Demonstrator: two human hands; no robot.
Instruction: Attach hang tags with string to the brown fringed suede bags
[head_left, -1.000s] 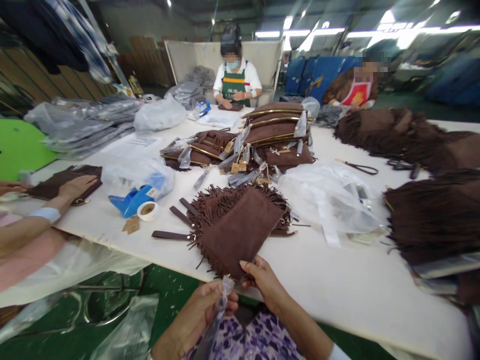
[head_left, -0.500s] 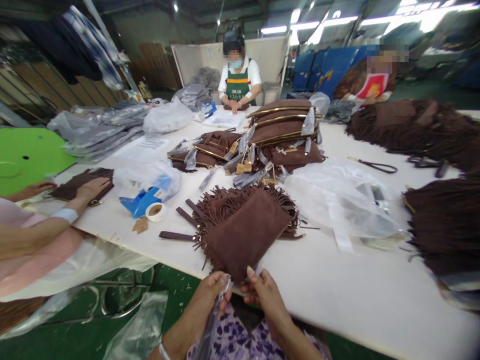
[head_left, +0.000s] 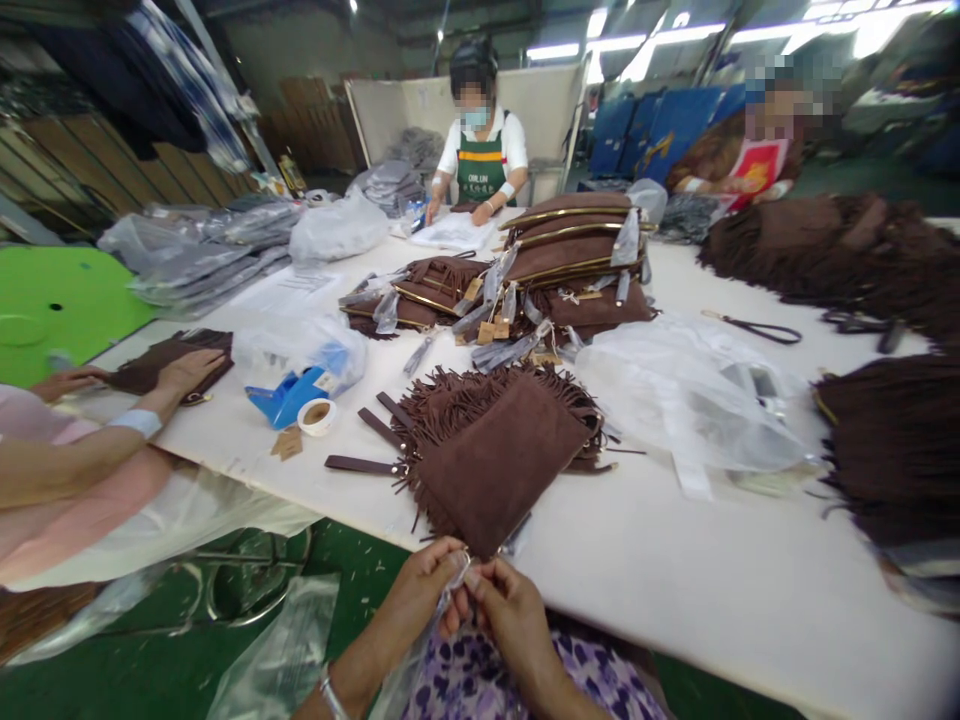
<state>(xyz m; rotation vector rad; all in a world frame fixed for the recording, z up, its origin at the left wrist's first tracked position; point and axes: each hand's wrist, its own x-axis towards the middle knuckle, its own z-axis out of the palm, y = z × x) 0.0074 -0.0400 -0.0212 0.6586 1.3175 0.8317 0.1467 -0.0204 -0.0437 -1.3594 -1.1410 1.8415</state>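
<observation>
A brown suede pouch with fringe lies at the front edge of the table, its near corner just above my fingers. My left hand is closed in a pinch on a narrow clear plastic sleeve, which trails down toward my lap. Pressed close beside it, my right hand is also pinching near the sleeve's upper end; what sits between its fingertips is hidden. Under the pouch is more brown fringe, and brown wrist straps stick out to the left.
A blue tape dispenser and a tape roll stand left of the pouch. Behind are stacked brown pouches with tags. Plastic bags and fringed pouches lie right. Co-workers sit left and across the table.
My right hand has moved left, and its fingers now meet my left hand's at the sleeve. The co-worker across the table has spread their hands apart.
</observation>
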